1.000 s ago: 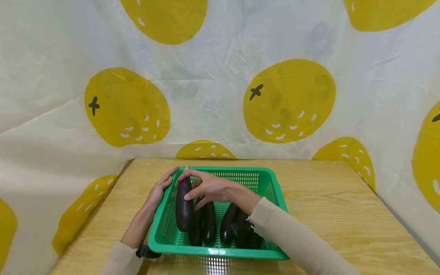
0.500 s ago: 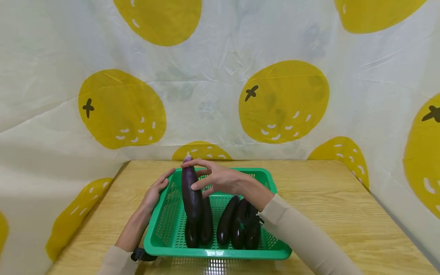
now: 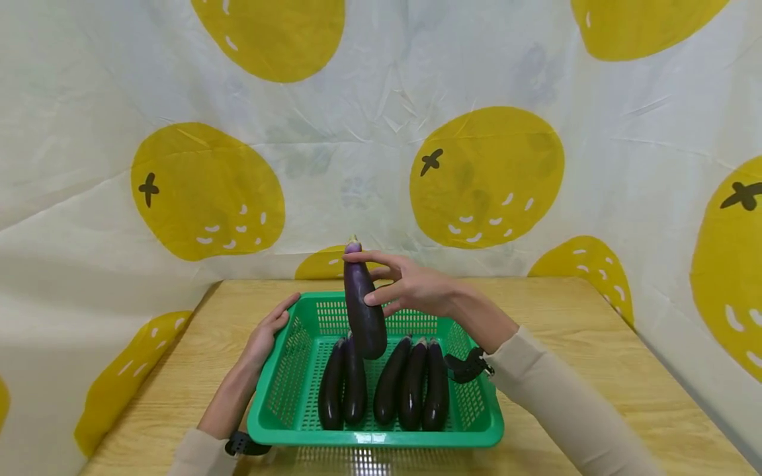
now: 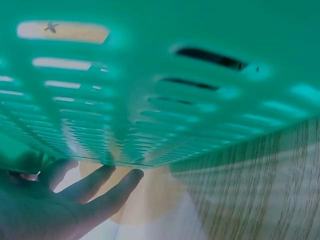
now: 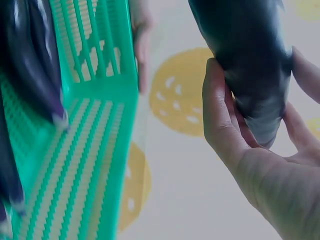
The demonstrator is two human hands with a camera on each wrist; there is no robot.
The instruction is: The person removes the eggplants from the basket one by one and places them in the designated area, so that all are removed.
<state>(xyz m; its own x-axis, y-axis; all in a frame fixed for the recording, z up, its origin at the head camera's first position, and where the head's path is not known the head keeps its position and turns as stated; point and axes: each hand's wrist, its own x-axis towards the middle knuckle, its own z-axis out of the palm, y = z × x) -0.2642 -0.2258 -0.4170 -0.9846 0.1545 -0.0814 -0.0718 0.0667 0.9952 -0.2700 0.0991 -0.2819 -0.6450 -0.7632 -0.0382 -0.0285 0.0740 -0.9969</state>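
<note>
The right hand (image 3: pixel 411 291) pinches an eggplant (image 3: pixel 363 307) near its stem, now lifted above the basket (image 3: pixel 286 390); the left hand (image 3: pixel 264 334) rests flat-fingered against the basket's left wall.

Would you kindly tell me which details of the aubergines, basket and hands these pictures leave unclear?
- Head view: the lifted dark purple aubergine covers the far ends of the two left aubergines in the green plastic basket.
- Left wrist view: the blurred basket wall fills the frame; the left hand is cut off below.
- Right wrist view: the right hand hides the aubergine's stem end.
</note>
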